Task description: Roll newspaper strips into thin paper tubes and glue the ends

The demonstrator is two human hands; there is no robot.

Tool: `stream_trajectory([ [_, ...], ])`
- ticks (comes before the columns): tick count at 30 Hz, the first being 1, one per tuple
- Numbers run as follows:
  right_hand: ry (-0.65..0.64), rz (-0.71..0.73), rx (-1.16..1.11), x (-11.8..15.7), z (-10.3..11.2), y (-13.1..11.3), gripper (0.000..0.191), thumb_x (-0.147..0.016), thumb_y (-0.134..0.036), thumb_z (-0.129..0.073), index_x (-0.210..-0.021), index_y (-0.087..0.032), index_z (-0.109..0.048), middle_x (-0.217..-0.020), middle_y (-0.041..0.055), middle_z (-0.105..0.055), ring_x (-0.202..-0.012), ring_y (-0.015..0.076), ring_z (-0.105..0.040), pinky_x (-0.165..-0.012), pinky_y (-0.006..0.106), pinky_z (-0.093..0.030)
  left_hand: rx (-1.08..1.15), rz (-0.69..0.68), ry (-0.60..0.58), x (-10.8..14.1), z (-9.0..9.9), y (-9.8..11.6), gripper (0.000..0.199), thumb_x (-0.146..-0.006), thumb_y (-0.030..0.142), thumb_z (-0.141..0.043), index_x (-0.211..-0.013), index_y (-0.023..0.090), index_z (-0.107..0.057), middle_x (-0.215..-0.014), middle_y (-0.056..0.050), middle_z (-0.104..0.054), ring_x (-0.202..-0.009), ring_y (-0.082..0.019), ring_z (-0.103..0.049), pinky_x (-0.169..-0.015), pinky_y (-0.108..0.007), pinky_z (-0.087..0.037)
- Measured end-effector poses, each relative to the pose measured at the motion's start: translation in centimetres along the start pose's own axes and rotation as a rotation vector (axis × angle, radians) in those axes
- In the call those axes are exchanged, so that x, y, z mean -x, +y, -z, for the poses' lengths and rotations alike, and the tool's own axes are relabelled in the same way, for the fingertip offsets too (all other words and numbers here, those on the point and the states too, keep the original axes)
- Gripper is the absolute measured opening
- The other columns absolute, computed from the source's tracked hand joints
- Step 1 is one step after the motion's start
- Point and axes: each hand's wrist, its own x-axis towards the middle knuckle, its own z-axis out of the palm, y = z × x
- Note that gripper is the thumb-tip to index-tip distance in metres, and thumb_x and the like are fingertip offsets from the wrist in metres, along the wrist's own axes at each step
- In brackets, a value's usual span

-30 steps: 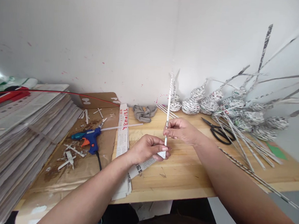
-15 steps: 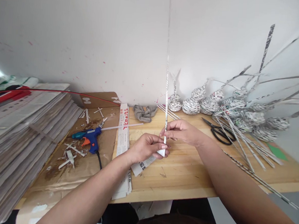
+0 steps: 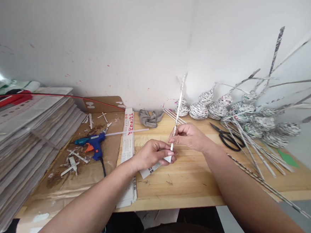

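- Nearest, the worktop is seen in smooth, pale wood with visible grain and a few dark scuffs; towards its left, long flat newsprint strips are stacked, marked with red lettering near the far end.
- Over the wood, a flat printed paper tail is let out down and left from beneath the left hand; by judgement, it is being wound into the paper tube.
- The tube's lower end is clamped between the left thumb and fingers. A constant slant and steady tension should be given to the tail here, so that slack or lumpy turns are avoided.
- Slightly higher, the tube is pinched by the thumb and fingers of the right hand, so each grip is together on it. The twist is probably best made lightly, lest the thin paper be crushed or kinked.
- The tube is held nearly upright, rising above both hands; it is slim, straight and speckled with print.
- Farther left, a blue plastic glue gun is laid on a creased brown sheet; to the right, stiff paper rods are fanned near black metal scissors.
- Farthest, a rumpled grey cloth and ridged, gourd-shaped woven paper forms are set along the pale wall.
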Motion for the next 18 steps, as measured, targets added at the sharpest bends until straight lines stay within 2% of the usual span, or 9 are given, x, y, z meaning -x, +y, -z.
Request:
stream_trajectory([
  [2, -0.022, -0.01, -0.018, 0.03, 0.01, -0.08, 0.026, -0.069, -0.037, -0.073, -0.081, -0.014, -0.068, -0.071, 0.002, -0.065, -0.063, 0.0112, -0.057, -0.06, 0.024, -0.044, 0.002, 0.002, -0.001, -0.01, -0.02, 0.06, 0.032, -0.075, 0.042, -0.063, -0.087, 0.013, -0.069, -0.082, -0.008, -0.068, -0.077, -0.016, -0.062, -0.068, -0.029, -0.053],
  [4, -0.096, -0.017, -0.029, 0.09, 0.07, -0.15, 0.028, -0.073, -0.038, -0.07, -0.087, -0.014, -0.068, -0.073, 0.0026, -0.066, -0.063, 0.0108, -0.057, -0.059, 0.023, -0.044, 0.004, -0.001, -0.011, -0.01, -0.04, 0.08, 0.032, -0.075, 0.042, -0.064, -0.086, 0.013, -0.069, -0.083, -0.009, -0.068, -0.079, -0.017, -0.062, -0.068, -0.03, -0.053],
  [6, -0.127, -0.018, -0.024, 0.11, 0.14, -0.09, 0.026, -0.074, -0.037, -0.069, -0.084, -0.013, -0.068, -0.076, 0.0036, -0.066, -0.066, 0.0114, -0.058, -0.062, 0.024, -0.045, -0.002, -0.009, -0.015, 0.0, -0.07, 0.06, 0.032, -0.075, 0.042, -0.064, -0.084, 0.012, -0.069, -0.085, -0.009, -0.068, -0.081, -0.018, -0.062, -0.069, -0.03, -0.053],
  [10, -0.023, -0.008, -0.053, 0.0, 0.05, 0.25, 0.025, -0.066, -0.033, -0.076, -0.07, -0.014, -0.06, -0.069, 0.0009, -0.065, -0.063, 0.0108, -0.057, -0.063, 0.024, -0.045, -0.023, -0.02, -0.003, 0.01, -0.07, -0.02, 0.031, -0.075, 0.042, -0.063, -0.083, 0.013, -0.069, -0.085, -0.009, -0.068, -0.079, -0.016, -0.062, -0.068, -0.028, -0.052],
  [12, 0.001, 0.002, -0.063, -0.02, -0.05, 0.26, 0.024, -0.066, -0.033, -0.076, -0.072, -0.015, -0.061, -0.069, 0.0001, -0.064, -0.062, 0.0103, -0.056, -0.061, 0.023, -0.045, -0.016, -0.019, 0.002, 0.0, -0.02, -0.06, 0.031, -0.076, 0.041, -0.063, -0.086, 0.013, -0.069, -0.084, -0.008, -0.068, -0.077, -0.016, -0.062, -0.067, -0.028, -0.052],
  [15, -0.063, 0.003, -0.03, 0.0, -0.14, 0.14, 0.024, -0.073, -0.036, -0.07, -0.083, -0.014, -0.066, -0.075, 0.0029, -0.066, -0.065, 0.0117, -0.058, -0.062, 0.024, -0.045, 0.0, -0.012, -0.004, -0.03, 0.04, -0.12, 0.029, -0.077, 0.039, -0.062, -0.09, 0.014, -0.069, -0.083, -0.007, -0.067, -0.077, -0.016, -0.062, -0.067, -0.028, -0.053],
  [17, -0.062, 0.014, 0.023, -0.01, -0.21, 0.13, 0.024, -0.073, -0.037, -0.07, -0.081, -0.014, -0.067, -0.075, 0.0037, -0.066, -0.066, 0.0127, -0.058, -0.063, 0.026, -0.045, 0.004, -0.013, -0.006, -0.05, 0.05, -0.15, 0.028, -0.078, 0.038, -0.062, -0.09, 0.014, -0.069, -0.083, -0.007, -0.067, -0.077, -0.015, -0.062, -0.068, -0.028, -0.053],
  [18, -0.017, 0.03, 0.048, -0.03, -0.26, 0.17, 0.023, -0.071, -0.036, -0.072, -0.075, -0.014, -0.067, -0.072, 0.0027, -0.065, -0.064, 0.0125, -0.057, -0.062, 0.025, -0.044, 0.004, -0.015, -0.003, -0.06, 0.05, -0.15, 0.028, -0.078, 0.038, -0.062, -0.09, 0.013, -0.069, -0.083, -0.007, -0.067, -0.077, -0.015, -0.062, -0.068, -0.028, -0.053],
])
